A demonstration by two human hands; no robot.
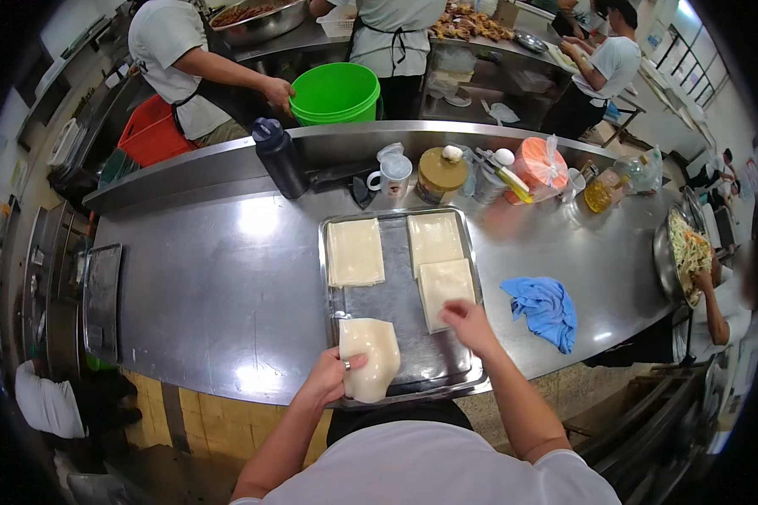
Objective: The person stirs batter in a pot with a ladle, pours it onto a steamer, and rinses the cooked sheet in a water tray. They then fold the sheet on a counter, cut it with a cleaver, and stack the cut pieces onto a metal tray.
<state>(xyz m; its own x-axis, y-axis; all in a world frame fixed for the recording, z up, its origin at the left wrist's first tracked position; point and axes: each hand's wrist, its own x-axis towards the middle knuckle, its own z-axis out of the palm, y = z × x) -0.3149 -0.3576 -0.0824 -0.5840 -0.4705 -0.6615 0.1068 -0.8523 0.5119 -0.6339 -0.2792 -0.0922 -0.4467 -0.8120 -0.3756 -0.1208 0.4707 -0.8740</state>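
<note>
My left hand (332, 376) grips a bent stack of pale, square dough sheets (370, 358) over the tray's near left corner, thumb on top. My right hand (463, 321) touches the near edge of another sheet stack (446, 289) on the tray's right side; its fingers are drawn together, and whether they pinch a sheet is too small to tell. That stack overlaps a further one (435, 236) behind it. At the tray's far left lies one more stack (355, 252). All rest on a metal tray (400, 340).
Behind the tray stand a dark bottle (280, 158), a mug (393, 177), jars (440, 174) and an oil bottle (600, 193). A blue cloth (543, 310) lies right. Another tray (104, 303) is far left. A co-worker's hand touches a green tub (335, 93); another reaches into a bowl (667, 257).
</note>
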